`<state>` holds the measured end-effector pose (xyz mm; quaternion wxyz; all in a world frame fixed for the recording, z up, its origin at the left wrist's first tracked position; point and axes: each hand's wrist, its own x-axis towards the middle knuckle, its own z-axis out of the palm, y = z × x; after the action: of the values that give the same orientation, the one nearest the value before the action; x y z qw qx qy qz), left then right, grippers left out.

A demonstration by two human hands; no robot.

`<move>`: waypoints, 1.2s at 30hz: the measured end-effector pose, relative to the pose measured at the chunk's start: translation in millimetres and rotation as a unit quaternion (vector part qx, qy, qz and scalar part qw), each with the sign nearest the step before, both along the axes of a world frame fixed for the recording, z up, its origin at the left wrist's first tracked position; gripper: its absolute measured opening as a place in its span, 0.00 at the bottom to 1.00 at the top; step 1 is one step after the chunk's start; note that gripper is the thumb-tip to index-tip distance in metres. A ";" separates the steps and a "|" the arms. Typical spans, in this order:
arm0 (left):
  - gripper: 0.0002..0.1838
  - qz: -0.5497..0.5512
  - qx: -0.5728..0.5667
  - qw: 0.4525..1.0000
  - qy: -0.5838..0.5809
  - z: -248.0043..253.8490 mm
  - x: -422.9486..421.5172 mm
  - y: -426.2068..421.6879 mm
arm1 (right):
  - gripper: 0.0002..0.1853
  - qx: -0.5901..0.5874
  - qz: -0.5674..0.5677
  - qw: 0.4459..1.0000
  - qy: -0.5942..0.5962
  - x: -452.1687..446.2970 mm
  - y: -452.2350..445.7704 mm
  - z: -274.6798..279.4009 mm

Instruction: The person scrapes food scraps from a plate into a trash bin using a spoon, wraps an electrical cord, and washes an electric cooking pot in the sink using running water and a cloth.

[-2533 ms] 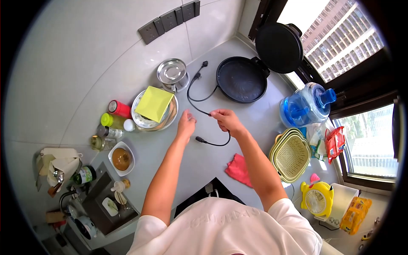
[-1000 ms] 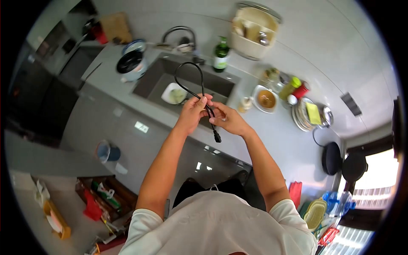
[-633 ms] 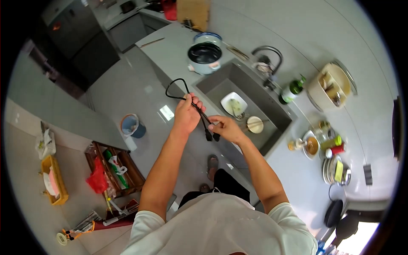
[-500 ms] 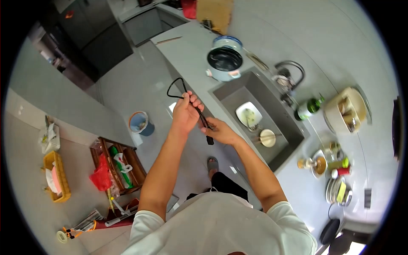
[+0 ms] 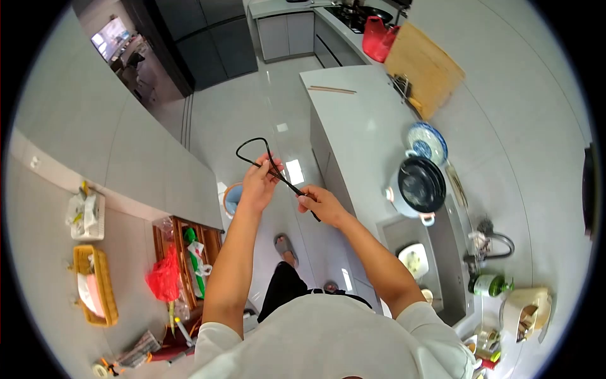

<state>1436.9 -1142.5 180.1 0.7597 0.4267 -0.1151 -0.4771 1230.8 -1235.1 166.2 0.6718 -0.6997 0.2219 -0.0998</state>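
Currently, the black cord (image 5: 287, 182) was held in the air above the floor (image 5: 265, 101), in front of the person's body. Left hand (image 5: 259, 182): palm partly upward, fingers curled around the doubled part of the cord, an open loop projecting beyond them, away from the body. Right hand (image 5: 320, 205): thumb and fingers closed on the cord nearer its lower end, which extended past them toward the body; form of that end too small to tell. The two hands were near each other but apart, the cord running slantwise between them.

Surroundings, right side: the worktop (image 5: 350, 123) bore a pair of thin sticks (image 5: 331, 90) near its far edge. A pot (image 5: 421, 184) with a dark interior stood just beside the sink (image 5: 449, 252), with a blue-and-white dish (image 5: 429, 142) on its far side. A wooden board (image 5: 424, 69) leaned by the wall, a red container (image 5: 377, 39) next to it. Inside the sink lay a white dish (image 5: 415, 260); a green bottle (image 5: 489, 285) was near the faucet (image 5: 500, 245).

Left side: a bin (image 5: 233, 197) on the floor, partly hidden by the left arm; a red plastic bag (image 5: 165, 275) at a wooden rack (image 5: 184, 252); a yellow basket (image 5: 95, 287) farther left.
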 end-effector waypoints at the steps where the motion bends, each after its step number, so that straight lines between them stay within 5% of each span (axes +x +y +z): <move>1: 0.14 -0.003 0.004 1.000 0.002 -5.1 25.7 -13.7 | 0.11 -0.006 0.005 1.000 0.003 25.9 -15.7 -5.0; 17: 0.16 -0.071 0.013 0.994 -0.079 18.6 392.1 -325.4 | 0.11 0.047 -0.057 0.997 0.009 375.8 -305.5 7.9; 36: 0.25 -0.098 -0.033 0.995 -0.002 12.6 818.9 -739.9 | 0.12 0.004 -0.119 0.993 -0.017 799.2 -723.6 -12.3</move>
<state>2255.7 -1882.4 192.8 0.7228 0.3889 -0.1733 -0.5443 2030.0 -1958.7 153.8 0.6618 -0.6635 0.2928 -0.1901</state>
